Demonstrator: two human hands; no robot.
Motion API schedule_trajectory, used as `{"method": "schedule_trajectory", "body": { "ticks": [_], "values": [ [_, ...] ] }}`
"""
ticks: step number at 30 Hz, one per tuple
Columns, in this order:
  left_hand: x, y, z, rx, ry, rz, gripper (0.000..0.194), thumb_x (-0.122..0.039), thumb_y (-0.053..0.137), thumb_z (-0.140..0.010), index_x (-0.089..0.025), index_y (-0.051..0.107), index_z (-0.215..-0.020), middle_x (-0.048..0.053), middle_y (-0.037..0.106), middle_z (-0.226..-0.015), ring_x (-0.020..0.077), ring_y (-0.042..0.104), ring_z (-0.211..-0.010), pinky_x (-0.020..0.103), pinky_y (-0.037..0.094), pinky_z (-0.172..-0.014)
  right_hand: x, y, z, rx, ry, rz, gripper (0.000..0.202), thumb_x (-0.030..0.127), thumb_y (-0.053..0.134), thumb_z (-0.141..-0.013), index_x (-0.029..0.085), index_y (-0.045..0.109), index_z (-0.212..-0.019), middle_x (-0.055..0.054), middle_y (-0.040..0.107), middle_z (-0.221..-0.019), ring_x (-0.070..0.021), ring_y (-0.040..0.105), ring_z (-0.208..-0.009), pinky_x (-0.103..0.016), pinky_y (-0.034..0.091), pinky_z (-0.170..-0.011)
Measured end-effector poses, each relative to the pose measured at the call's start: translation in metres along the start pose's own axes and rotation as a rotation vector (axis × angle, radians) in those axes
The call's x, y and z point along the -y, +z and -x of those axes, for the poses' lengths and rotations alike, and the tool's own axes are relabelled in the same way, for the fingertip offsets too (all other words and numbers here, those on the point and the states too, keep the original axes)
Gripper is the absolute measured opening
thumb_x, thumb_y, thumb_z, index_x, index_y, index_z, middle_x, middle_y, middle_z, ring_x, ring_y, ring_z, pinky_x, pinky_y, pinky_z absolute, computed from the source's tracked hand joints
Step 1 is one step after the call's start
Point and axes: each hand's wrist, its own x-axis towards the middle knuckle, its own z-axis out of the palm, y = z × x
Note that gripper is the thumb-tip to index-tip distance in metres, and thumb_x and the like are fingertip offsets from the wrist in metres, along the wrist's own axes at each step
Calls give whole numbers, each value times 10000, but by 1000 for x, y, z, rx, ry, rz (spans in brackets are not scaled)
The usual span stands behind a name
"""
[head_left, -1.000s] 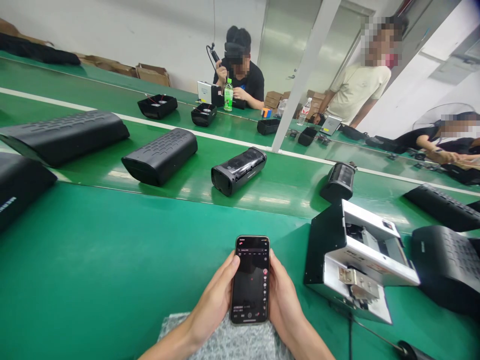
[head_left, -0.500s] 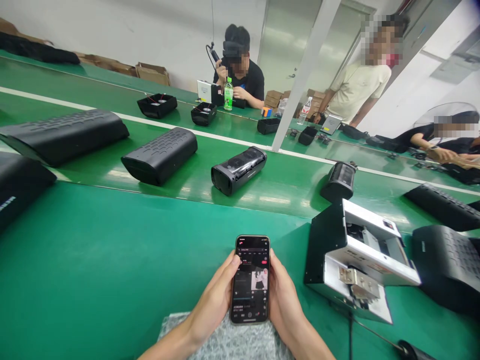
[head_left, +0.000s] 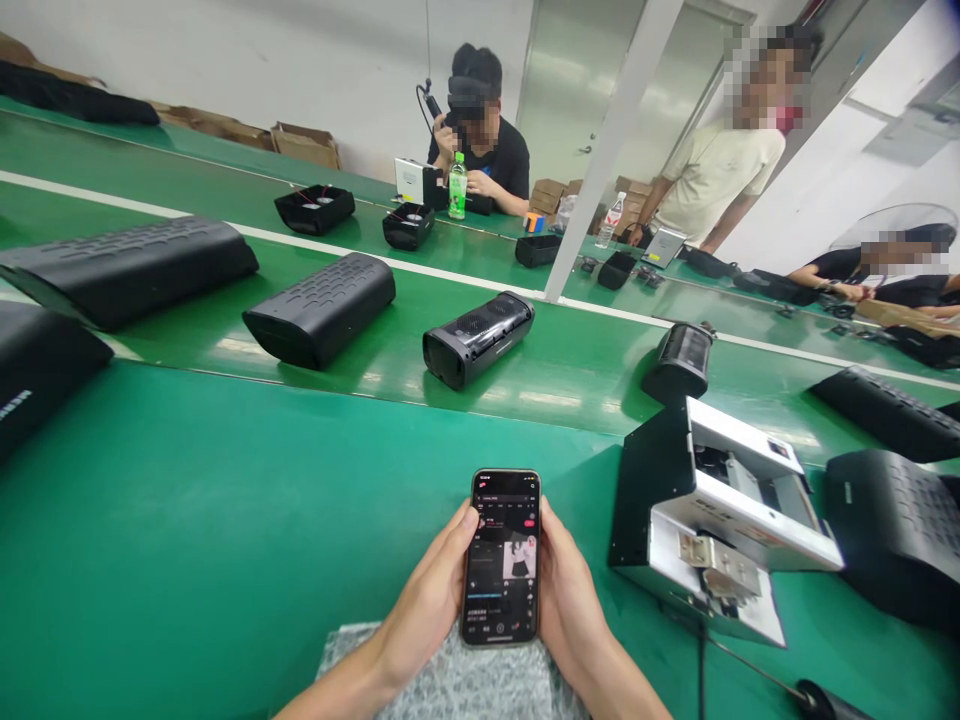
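A smartphone with a lit, dark screen is held upright between my two hands, close to the front of the green bench. My left hand grips its left edge, the thumb resting at the upper left of the screen. Around the right edge closes my right hand, its fingers mostly hidden behind the phone. Beneath my wrists lies a sheet of bubble wrap. To the right of my right hand stands a black and white machine with a metal bracket on its front.
Black speaker housings and a glossy black speaker stand on the green conveyor. A grey post rises beyond it. Across the line one co-worker sits holding a tool; others are at the right. A cable runs beside the machine.
My hands and the phone stay practically still. At the far right, the seated co-worker's arms and hands have shifted.
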Motion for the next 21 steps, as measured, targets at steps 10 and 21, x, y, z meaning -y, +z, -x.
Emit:
{"method": "schedule_trajectory", "body": {
  "ticks": [10, 21],
  "values": [
    [-2, 0, 1, 2, 0, 21, 670, -517, 418, -922, -167, 191, -1447, 1, 183, -1492, 141, 207, -1367, 252, 271, -1161, -1, -2, -2, 15, -6, 0, 630, 692, 388, -764, 280, 493, -1229, -25, 477, -1168, 14, 491, -952, -108, 421, -860],
    [-2, 0, 2, 25, 7, -22, 627, -524, 387, -932, -207, 223, -1447, 23, 152, -1500, 203, 261, -1349, 306, 347, -1104, 2, 0, 2, 23, 10, 21, 620, 701, 380, -759, 240, 514, -1151, -23, 492, -1153, 26, 482, -900, -79, 411, -832]
  ]
}}
